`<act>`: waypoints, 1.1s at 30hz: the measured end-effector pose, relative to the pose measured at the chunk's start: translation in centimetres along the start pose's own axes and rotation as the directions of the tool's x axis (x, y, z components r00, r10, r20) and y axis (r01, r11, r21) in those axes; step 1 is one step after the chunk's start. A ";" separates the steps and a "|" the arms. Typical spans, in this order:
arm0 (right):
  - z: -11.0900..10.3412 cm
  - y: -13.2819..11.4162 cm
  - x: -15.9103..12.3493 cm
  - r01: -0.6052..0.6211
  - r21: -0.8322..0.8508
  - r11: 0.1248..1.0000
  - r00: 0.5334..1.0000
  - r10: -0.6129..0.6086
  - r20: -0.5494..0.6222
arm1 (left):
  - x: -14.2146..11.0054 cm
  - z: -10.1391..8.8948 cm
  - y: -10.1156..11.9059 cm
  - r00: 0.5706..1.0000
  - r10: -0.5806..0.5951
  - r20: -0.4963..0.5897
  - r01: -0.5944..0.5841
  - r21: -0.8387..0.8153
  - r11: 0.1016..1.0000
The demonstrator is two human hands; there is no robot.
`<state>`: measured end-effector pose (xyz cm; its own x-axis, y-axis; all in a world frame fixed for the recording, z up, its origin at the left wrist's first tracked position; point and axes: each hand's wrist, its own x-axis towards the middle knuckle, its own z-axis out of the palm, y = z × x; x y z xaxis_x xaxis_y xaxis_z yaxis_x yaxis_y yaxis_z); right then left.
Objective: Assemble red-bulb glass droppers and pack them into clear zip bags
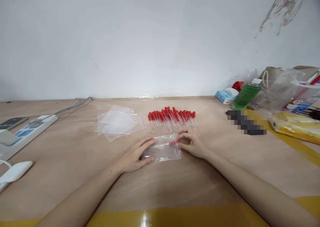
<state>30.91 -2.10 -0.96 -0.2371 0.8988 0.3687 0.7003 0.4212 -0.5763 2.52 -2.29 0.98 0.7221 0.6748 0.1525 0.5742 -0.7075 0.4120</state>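
A clear zip-lock bag (162, 152) lies flat on the table, its red-lined mouth facing right. At its left end, my left hand (138, 154) holds it, thumb on the near edge and fingers on the far edge. A dropper with a red bulb (173, 142) lies part way inside the mouth, bulb pointing left. My right hand (191, 143) pinches at the mouth around the dropper's other end, which the fingers mostly hide. Just beyond the bag is a pile of red-bulbed droppers (172, 115) with clear stems. Several flat zip-lock bags (118, 122) are stacked loosely to the left.
A white power strip (30, 135) with a grey cable and a phone (12, 123) sit at the left. Toward the right stand a green bottle (246, 94), a tissue pack (226, 96), plastic bags and a yellow package (296, 125). A pixelated dark item (246, 122) lies before them.
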 end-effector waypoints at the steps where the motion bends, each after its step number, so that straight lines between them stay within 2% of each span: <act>1: 0.3 -0.3 -0.1 0.011 -0.043 0.999 1.000 -0.011 0.009 | 0.0 0.0 0.1 1.000 0.004 -0.001 -0.004 -0.002 1.000; 4: 0.4 -0.9 -0.4 0.057 -0.140 0.989 0.997 -0.050 0.052 | 0.2 -0.1 0.2 1.000 0.011 -0.003 -0.011 -0.015 1.000; 6: -0.1 -0.7 -0.1 0.036 -0.161 0.986 0.999 -0.033 0.021 | 0.2 -0.1 0.3 1.000 0.020 -0.005 -0.020 -0.030 0.999; 10: -1.5 0.7 2.9 -0.156 -0.125 0.980 0.978 0.135 -0.160 | 0.3 -0.2 0.3 1.000 0.023 -0.022 -0.024 -0.067 0.997; 13: -1.9 1.5 6.5 -0.268 -0.113 0.957 0.946 0.239 -0.219 | 0.3 -0.2 0.3 1.000 0.011 -0.026 -0.014 -0.094 0.995; 17: -1.2 1.4 10.9 -0.425 -0.181 0.887 0.896 0.385 -0.222 | 0.3 -0.3 0.5 0.999 0.002 -0.041 -0.007 -0.126 0.992; 21: -0.5 1.4 13.5 -0.547 -0.209 0.810 0.836 0.519 -0.176 | 0.3 -0.3 0.6 0.999 0.018 -0.049 -0.025 -0.134 0.991; 24: -0.1 1.8 14.4 -0.579 -0.197 0.791 0.815 0.562 -0.140 | 0.3 -0.4 0.6 0.999 0.028 -0.044 -0.033 -0.116 0.993; 27: -0.1 2.0 14.8 -0.581 -0.170 0.796 0.814 0.570 -0.112 | 0.2 -0.4 0.4 0.999 0.034 -0.033 -0.038 -0.106 0.994; 30: -1.1 1.7 14.4 -0.558 -0.113 0.822 0.830 0.550 -0.093 | 0.2 -0.3 0.3 0.999 0.037 -0.033 -0.041 -0.111 0.993; 33: -2.6 1.2 12.0 -0.493 -0.031 0.869 0.867 0.489 -0.095 | 0.1 -0.2 0.1 0.998 0.047 -0.038 -0.051 -0.101 0.994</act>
<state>30.62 8.87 4.67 0.2009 0.9737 0.1074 0.7463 -0.0811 -0.6606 2.59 -2.28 1.21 0.7330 0.6482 0.2061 0.4946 -0.7159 0.4927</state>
